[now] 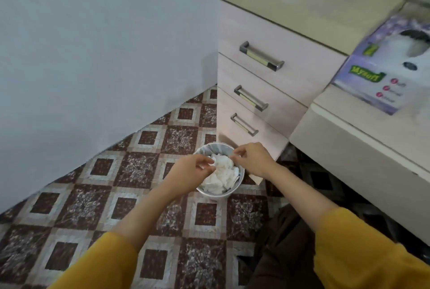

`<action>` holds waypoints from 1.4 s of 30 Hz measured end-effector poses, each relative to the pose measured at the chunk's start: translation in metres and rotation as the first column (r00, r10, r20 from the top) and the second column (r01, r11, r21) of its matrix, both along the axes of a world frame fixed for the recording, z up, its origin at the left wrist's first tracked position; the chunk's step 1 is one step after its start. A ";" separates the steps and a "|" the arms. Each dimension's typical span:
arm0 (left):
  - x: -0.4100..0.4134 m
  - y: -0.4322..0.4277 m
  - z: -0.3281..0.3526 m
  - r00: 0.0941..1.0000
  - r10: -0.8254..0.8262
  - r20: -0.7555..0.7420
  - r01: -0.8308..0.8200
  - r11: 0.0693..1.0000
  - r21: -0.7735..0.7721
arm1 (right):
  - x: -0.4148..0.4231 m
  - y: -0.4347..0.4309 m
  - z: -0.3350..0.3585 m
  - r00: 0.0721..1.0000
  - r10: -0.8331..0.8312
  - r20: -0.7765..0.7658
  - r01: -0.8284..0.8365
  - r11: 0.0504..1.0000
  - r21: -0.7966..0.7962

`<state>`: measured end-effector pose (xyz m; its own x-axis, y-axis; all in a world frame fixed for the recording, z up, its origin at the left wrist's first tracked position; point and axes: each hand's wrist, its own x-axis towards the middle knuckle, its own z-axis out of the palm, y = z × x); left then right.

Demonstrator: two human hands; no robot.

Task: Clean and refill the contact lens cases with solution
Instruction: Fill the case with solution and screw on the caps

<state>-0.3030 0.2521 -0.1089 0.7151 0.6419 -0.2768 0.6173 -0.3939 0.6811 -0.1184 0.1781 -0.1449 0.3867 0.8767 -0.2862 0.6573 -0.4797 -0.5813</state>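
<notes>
A small round waste bin (241, 178) stands on the patterned floor, filled with crumpled white tissues (221, 177). Both my hands hover over it. My left hand (193, 171) pinches the left side of the topmost tissue wad (222, 160) between thumb and fingers. My right hand (252, 158) has its fingertips drawn together at the wad's right edge; I cannot tell whether they grip it. No contact lens case or solution bottle is in view.
A pale drawer cabinet (267, 79) with three metal handles stands just behind the bin. To the right is a cream desk edge (349, 149) carrying a purple Mysoft tissue box (372, 74). A grey wall (93, 56) rises on the left.
</notes>
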 end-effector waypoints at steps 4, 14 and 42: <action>0.012 -0.019 0.028 0.996 -0.084 0.006 0.083 0.992 0.093 | -0.001 -0.033 0.032 1.000 -0.017 0.017 0.016 0.998 0.059; 0.068 -0.089 0.098 0.935 -0.345 0.079 0.316 0.914 0.255 | 0.015 -0.143 0.121 0.984 -0.137 0.115 0.115 0.977 0.178; 0.289 -0.224 0.113 0.658 -0.751 -0.051 0.654 0.537 0.533 | 0.145 -0.404 0.191 0.609 -0.716 0.341 0.674 0.694 0.255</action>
<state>-0.0143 0.0278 0.0045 0.9937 -0.0861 0.0719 -0.1053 -0.9369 0.3333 0.0270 -0.2255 0.0466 0.9459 0.3100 0.0964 0.3208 -0.8470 -0.4239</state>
